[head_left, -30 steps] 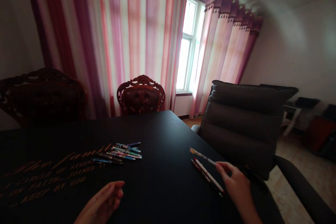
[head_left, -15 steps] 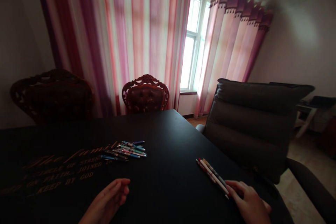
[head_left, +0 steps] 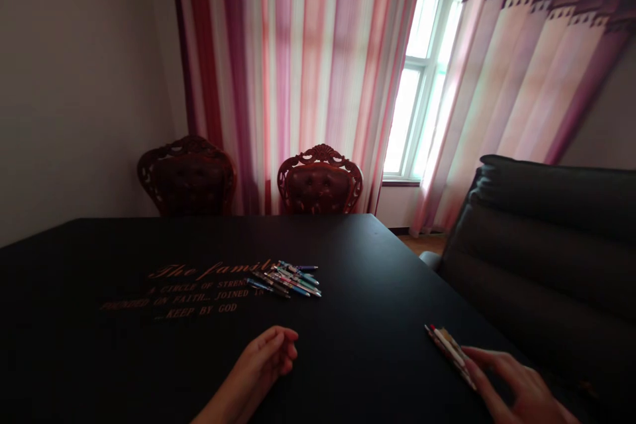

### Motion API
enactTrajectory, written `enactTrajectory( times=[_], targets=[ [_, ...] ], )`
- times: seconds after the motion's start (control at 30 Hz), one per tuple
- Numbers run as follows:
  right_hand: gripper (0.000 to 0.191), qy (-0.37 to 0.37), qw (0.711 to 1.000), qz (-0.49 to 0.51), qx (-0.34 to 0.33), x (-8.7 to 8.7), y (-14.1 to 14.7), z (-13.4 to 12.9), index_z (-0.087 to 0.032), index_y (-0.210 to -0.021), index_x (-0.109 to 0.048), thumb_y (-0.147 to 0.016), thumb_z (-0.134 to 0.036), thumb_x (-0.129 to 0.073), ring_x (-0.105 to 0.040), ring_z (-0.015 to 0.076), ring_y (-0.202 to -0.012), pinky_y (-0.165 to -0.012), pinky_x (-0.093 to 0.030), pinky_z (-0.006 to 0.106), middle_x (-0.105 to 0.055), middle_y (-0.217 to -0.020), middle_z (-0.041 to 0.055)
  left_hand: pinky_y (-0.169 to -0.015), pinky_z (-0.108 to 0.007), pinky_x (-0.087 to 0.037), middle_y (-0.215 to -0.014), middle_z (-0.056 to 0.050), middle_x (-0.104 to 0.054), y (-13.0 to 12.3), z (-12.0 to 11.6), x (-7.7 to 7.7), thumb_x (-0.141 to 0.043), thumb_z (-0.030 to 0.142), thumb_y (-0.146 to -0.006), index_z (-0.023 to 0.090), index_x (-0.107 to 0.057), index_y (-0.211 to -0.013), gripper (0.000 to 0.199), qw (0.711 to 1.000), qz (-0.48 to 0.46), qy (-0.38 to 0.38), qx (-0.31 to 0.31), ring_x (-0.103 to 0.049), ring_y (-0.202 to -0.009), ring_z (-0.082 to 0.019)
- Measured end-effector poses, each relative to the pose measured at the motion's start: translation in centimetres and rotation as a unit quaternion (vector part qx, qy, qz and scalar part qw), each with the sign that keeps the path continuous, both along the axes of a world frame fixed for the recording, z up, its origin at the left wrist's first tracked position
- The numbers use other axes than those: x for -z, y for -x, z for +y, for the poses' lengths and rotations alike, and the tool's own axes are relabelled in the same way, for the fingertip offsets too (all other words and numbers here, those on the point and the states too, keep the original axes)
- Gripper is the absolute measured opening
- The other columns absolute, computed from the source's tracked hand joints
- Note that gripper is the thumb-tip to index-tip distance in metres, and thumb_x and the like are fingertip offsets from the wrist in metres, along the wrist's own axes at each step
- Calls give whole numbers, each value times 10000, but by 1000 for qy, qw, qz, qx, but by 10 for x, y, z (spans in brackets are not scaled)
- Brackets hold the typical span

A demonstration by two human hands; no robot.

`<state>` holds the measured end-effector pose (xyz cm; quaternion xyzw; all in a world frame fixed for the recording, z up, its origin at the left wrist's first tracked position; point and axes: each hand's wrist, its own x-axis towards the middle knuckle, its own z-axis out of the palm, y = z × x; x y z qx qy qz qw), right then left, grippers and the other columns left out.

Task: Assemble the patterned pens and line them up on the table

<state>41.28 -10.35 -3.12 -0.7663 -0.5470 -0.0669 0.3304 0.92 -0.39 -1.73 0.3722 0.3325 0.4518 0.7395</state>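
Note:
Several pens, with white and dark barrels and a bit of red at one end, lie side by side near the table's right edge. My right hand is at their near end, its thumb on one side and its index finger on the other, closed around them. My left hand hovers over the black table, fingers loosely curled and nothing in them. Beyond it lies a loose pile of pens with blue, green, purple and dark barrels, pointing in slightly different directions.
Gold lettering is printed on the table left of the pile. Two carved wooden chairs stand along the far side. A dark padded armchair is close to the right edge. Striped curtains hang beside the window.
The view has turned left, so everything appears further right. My right hand has moved further over the near end of its pens, with thumb and index finger around them. My left hand keeps its curled shape.

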Motion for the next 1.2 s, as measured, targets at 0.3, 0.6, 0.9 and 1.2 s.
enactTrajectory(
  times=[0.3, 0.6, 0.9, 1.2],
  targets=[
    [242, 47, 962, -5, -270, -29, 148, 79, -288, -1065, -624, -829, -263, -577, -595, 264, -979, -873, -409, 403, -663, -1046, 40, -600, -229, -395, -704, -46, -674, 2, 4, 8, -741, 356, -774, 121, -726, -853, 249, 1000, -15, -4, 11, -577, -603, -119],
    [151, 50, 965, 3, -257, -12, 197, 157, -229, -924, -610, -787, -173, -584, -581, 242, -880, -774, -442, 333, -624, -903, 46, -627, -235, -398, -701, -41, -669, 1, -1, 4, -774, 393, -735, 134, -724, -846, 287, 1000, -12, 1, 6, -570, -619, -121],
    [106, 14, 961, 68, -267, -5, 206, 176, -222, -766, -610, -819, -167, -535, -593, 230, -837, -773, -438, 319, -633, -825, 42, -556, -251, -358, -640, -32, -652, -1, 9, 18, -787, 429, -701, 149, -700, -792, 306, 999, -38, 2, 12, -552, -539, -128],
    [188, -10, 940, 235, -248, -7, 184, 176, -211, -715, -608, -809, -357, -537, -592, 207, -670, -634, -432, 306, -647, -692, 17, -544, -234, -349, -637, -32, -646, 0, 11, 20, -809, 435, -671, 130, -690, -814, 357, 999, -38, 7, 9, -554, -541, -115]
  ],
)
